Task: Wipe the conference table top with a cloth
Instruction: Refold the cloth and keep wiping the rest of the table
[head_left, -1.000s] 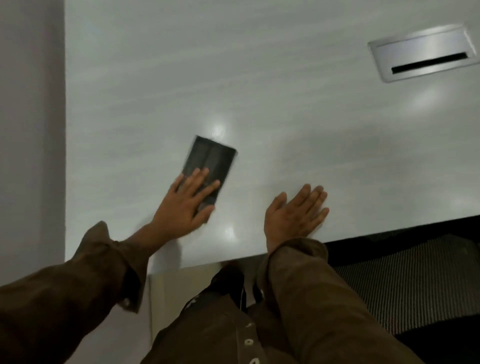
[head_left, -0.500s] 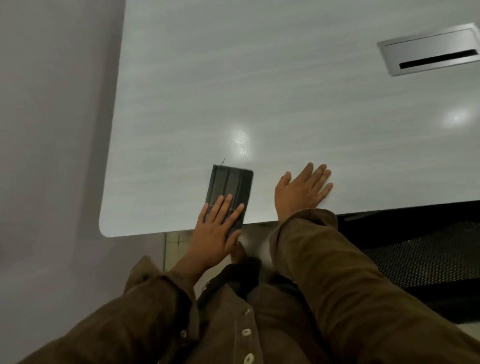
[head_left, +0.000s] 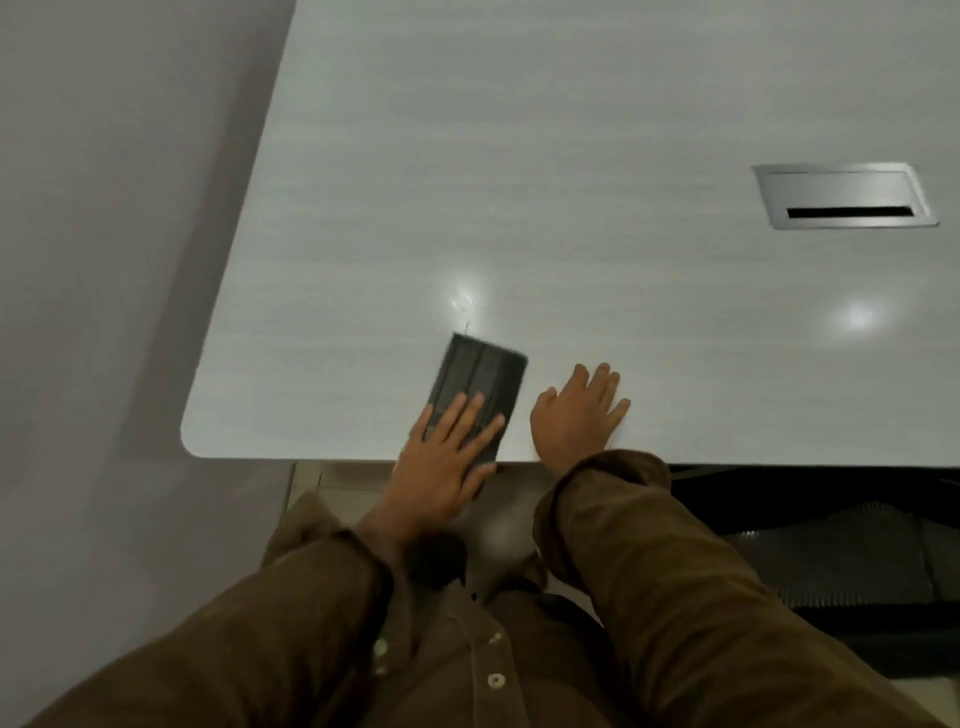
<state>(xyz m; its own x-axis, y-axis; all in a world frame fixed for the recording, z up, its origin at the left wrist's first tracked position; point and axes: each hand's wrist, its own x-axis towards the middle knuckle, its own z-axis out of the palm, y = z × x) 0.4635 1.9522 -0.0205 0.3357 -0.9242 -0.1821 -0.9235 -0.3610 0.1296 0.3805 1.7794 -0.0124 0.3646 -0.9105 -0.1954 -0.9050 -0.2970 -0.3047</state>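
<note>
A dark folded cloth (head_left: 480, 379) lies flat on the pale grey conference table top (head_left: 571, 182), close to its near edge. My left hand (head_left: 441, 457) presses on the cloth's near half with straight, spread fingers; the palm hangs over the table edge. My right hand (head_left: 579, 413) rests flat on the bare table top just right of the cloth, fingers straight. Both arms wear brown sleeves.
A metal cable hatch (head_left: 844, 201) with a dark slot is set into the table at the right. The table's rounded near-left corner (head_left: 195, 441) borders grey floor. A dark mesh chair (head_left: 831, 545) stands under the near edge at the right.
My left hand has slid the cloth toward the near edge of the table and closer to my right hand. The view has shifted, showing the table's left corner.
</note>
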